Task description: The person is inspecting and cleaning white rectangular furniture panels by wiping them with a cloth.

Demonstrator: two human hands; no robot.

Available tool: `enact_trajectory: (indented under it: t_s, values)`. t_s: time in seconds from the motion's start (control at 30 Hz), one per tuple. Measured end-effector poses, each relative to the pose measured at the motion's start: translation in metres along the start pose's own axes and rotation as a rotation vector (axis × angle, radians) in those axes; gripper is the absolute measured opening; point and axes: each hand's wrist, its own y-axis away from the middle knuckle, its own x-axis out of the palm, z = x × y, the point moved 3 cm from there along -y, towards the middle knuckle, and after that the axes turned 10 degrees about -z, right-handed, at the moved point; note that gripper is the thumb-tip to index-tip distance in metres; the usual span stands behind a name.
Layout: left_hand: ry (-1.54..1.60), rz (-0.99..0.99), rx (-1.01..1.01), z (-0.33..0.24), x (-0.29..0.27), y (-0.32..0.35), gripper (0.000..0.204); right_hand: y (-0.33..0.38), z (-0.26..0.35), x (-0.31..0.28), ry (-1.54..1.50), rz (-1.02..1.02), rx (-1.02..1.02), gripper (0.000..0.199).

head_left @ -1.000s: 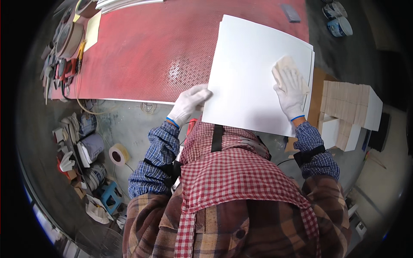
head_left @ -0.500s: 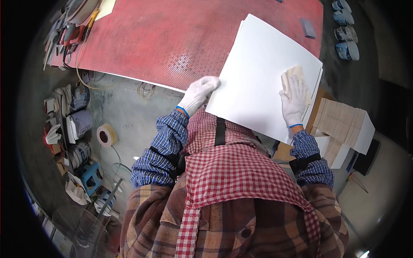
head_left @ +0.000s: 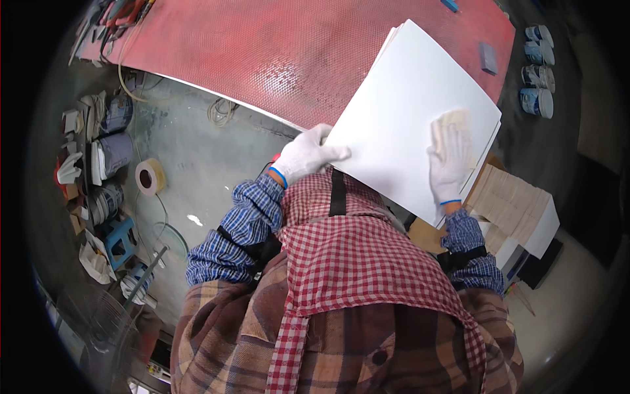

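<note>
A large white sheet [head_left: 400, 131] lies tilted on a few others, whose edges show along its upper left and lower right sides. It overlaps the red table's near edge. At its left corner my gloved left hand [head_left: 307, 154] grips the sheet, thumb on top; the other fingers are partly hidden. My gloved right hand [head_left: 449, 161] lies flat near the right side, fingers stretched out over a folded beige cloth [head_left: 457, 119] and pressing it to the sheet. The cloth is mostly under the palm and fingers.
A red textured tabletop [head_left: 262, 39] spreads ahead, with a grey block [head_left: 487, 58] on it. To the right stand a stack of pale boards [head_left: 512, 200] and several tubs [head_left: 537, 102]. On the left floor are a tape roll [head_left: 151, 177], a blue stool [head_left: 119, 243] and a hose coil [head_left: 222, 111].
My left thumb now reaches over the sheet's corner, where the hand was closed at its edge before. More edges of the lower sheets show at the upper left. The whole view has shifted slightly.
</note>
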Motion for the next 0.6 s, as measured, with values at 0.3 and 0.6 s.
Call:
enact_trajectory:
  t_s: [0.3,0.6]
  values:
    - [-0.125,-0.080,0.090,0.008,0.008,0.003,0.059,-0.067,0.159,0.045,-0.454,0.328,-0.671,0.065]
    - [0.090,-0.083,-0.001,0.006,0.013,0.008,0.044,-0.110,0.119,0.082,-0.076,0.153,-0.643,0.061]
